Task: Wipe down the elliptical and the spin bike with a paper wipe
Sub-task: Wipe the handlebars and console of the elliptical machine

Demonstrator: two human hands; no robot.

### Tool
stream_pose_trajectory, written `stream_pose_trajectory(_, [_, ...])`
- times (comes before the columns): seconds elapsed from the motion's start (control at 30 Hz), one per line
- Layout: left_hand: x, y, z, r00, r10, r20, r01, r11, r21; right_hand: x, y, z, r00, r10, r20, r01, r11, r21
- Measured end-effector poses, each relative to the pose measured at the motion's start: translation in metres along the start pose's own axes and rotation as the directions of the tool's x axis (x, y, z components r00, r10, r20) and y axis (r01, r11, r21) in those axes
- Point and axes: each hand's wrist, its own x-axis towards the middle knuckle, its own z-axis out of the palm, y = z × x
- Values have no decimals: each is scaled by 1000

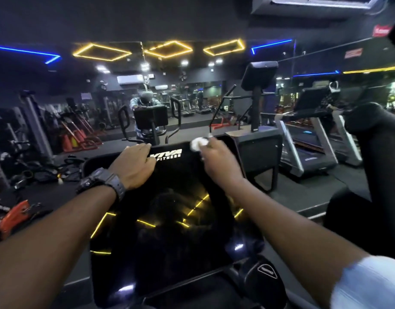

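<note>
Dim gym, glossy console (169, 219): left hand (134, 166) grips its top edge, right hand (216, 163) pinches the paper wipe (198, 144) — sweep flat, overlapping passes

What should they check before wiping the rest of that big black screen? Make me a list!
1. Paper wipe held in the right hand: ok.
2. Wipe touching the console screen near its top right edge: ok, as far as the view shows.
3. Left hand steadying the screen's top edge beside the logo: ok.
4. Lower screen free of objects in the way: ok.
5. Wipe clean enough to keep using: cannot tell, too crumpled and small.
6. Screen already clean lower down: cannot tell, ceiling light reflections hide smudges.
</note>
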Motion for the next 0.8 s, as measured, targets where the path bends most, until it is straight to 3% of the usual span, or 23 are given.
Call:
stream_pose_trajectory(0.07, [-5, 5, -7, 999, 1, 32, -2, 1000, 20, -4, -14, 5, 943, -308, 122, 309, 951, 11])
stream_pose_trajectory(0.1, [-7, 4, -11, 999, 8, 53, -9, 999, 31, -2, -8, 0, 927, -352, 130, 355, 935, 4])
stream_pose_trajectory(0.13, [-9, 2, -16, 998, 16, 63, -19, 999, 47, 2, 2, 0, 951, -294, 100, 294, 956, 14])
stream_pose_trajectory(0.17, [-12, -3, -20, 998, 13, 57, -17, 998, 67, 6, 9, -5, 990, -137, 38, 136, 990, 29])
stream_pose_trajectory(0.23, [-15, -17, -24, 1000, -19, 5, 19, 995, 94, 14, 12, 2, 993, 100, -58, -101, 995, -2])
stream_pose_trajectory(0.27, [-19, -22, -24, 999, -36, -27, 38, 994, 102, 13, -2, 5, 995, 69, -70, -67, 997, 28])
stream_pose_trajectory(0.33, [-26, -32, -23, 997, -43, -69, 51, 991, 127, -1, -48, 19, 974, -225, 20, 221, 968, 116])
stream_pose_trajectory(0.37, [-30, -37, -22, 996, -46, -76, 57, 988, 143, -13, -68, 24, 908, -411, 81, 393, 903, 174])
stream_pose_trajectory(0.4, [-34, -40, -21, 995, -59, -81, 71, 985, 158, -28, -86, 28, 784, -608, 126, 572, 785, 238])
stream_pose_trajectory(0.47, [-40, -45, -21, 990, -116, -77, 128, 977, 169, -49, -109, 28, 422, -876, 233, 840, 475, 263])
stream_pose_trajectory(0.5, [-42, -46, -22, 987, -142, -77, 153, 975, 162, -47, -110, 26, 309, -902, 300, 881, 391, 266])
stream_pose_trajectory(0.53, [-44, -47, -23, 984, -157, -79, 168, 973, 158, -35, -105, 29, 319, -893, 318, 882, 402, 246])
stream_pose_trajectory(0.63, [-49, -50, -23, 974, -197, -111, 212, 966, 146, 23, -79, 24, 740, -652, 163, 644, 758, 104])
stream_pose_trajectory(0.67, [-51, -52, -22, 968, -215, -130, 232, 962, 141, 34, -71, 24, 845, -526, 97, 520, 850, 85])
stream_pose_trajectory(0.7, [-55, -54, -19, 962, -232, -143, 252, 958, 137, 33, -70, 26, 882, -468, 58, 462, 882, 97])
stream_pose_trajectory(0.73, [-60, -56, -16, 957, -253, -146, 271, 954, 126, 19, -77, 29, 864, -497, 83, 491, 867, 78])
stream_pose_trajectory(0.77, [-64, -58, -13, 953, -270, -139, 285, 953, 104, -8, -87, 32, 737, -662, 135, 657, 749, 87])
stream_pose_trajectory(0.8, [-70, -59, -9, 950, -286, -127, 297, 952, 69, -45, -100, 38, 499, -835, 232, 822, 540, 178])
